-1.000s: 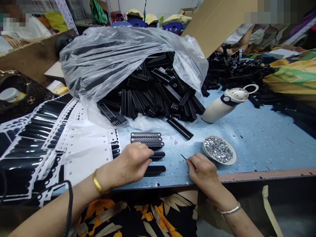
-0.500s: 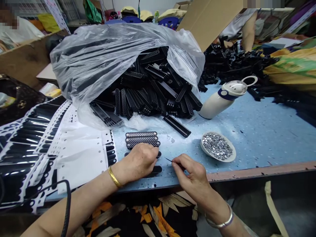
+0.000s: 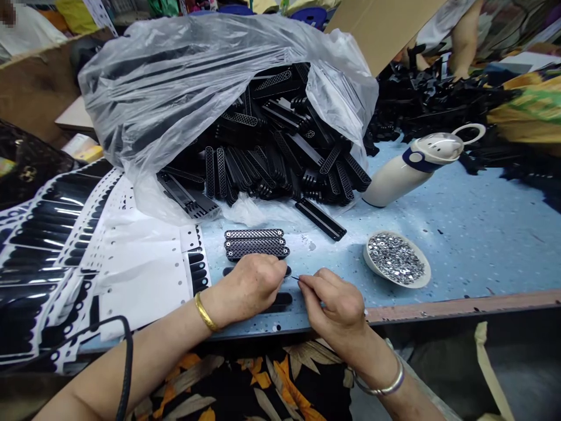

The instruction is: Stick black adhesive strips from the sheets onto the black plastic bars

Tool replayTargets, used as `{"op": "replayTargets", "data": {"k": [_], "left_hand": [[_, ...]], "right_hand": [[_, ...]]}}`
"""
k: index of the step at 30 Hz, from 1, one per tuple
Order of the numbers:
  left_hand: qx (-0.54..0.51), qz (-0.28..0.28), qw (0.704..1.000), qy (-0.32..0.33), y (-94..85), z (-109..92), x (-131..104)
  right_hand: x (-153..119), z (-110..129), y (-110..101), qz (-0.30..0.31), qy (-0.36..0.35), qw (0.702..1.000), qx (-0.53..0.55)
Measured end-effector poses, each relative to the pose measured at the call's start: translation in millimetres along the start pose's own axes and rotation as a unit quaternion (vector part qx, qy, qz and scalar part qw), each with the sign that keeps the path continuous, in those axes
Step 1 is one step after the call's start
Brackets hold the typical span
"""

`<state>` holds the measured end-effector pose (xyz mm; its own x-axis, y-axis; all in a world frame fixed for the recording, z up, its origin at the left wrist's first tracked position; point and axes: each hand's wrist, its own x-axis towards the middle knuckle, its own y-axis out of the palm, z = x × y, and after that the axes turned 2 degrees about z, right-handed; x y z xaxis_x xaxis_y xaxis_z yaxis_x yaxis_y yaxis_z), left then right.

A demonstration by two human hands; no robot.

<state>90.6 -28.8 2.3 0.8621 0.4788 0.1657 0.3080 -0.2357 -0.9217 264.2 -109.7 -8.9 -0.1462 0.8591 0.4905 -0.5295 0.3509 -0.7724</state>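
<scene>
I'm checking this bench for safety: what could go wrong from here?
The thin dark piece in the right hand points toward the left hand, so a slip might prick it. The bowl of metal pieces stands near the right hand; a knock could spill them. Black parts might slide from the plastic bag.

Right hand (image 3: pixel 335 299) has a skinny dark pick (image 3: pixel 295 278) pinched in its fingertips, tip pointing at the left hand (image 3: pixel 254 283), which is curled over a black strip (image 3: pixel 288 271). Three lattice-textured black bars (image 3: pixel 255 243) sit side by side just past it, a bowl (image 3: pixel 412 285) of silvery bits (image 3: pixel 394 257) is off right, and a see-through plastic bag (image 3: pixel 175 76) full of black parts (image 3: pixel 263 169) slumps behind.
</scene>
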Motion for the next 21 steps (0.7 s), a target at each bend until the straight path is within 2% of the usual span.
{"op": "replayTargets", "data": {"k": [10, 21], "left_hand": [[-0.001, 0.029, 1.0, -0.007, -3.2, -1.1, 1.9], [-0.018, 0.031, 0.999, -0.011, -3.6, -0.4, 1.1]], "right_hand": [[7.1, 5.0, 1.1, 0.014, -0.016, 1.0, -0.003], [11.6, 3.5, 2.8, 0.043, -0.03, 0.998, -0.021]]}}
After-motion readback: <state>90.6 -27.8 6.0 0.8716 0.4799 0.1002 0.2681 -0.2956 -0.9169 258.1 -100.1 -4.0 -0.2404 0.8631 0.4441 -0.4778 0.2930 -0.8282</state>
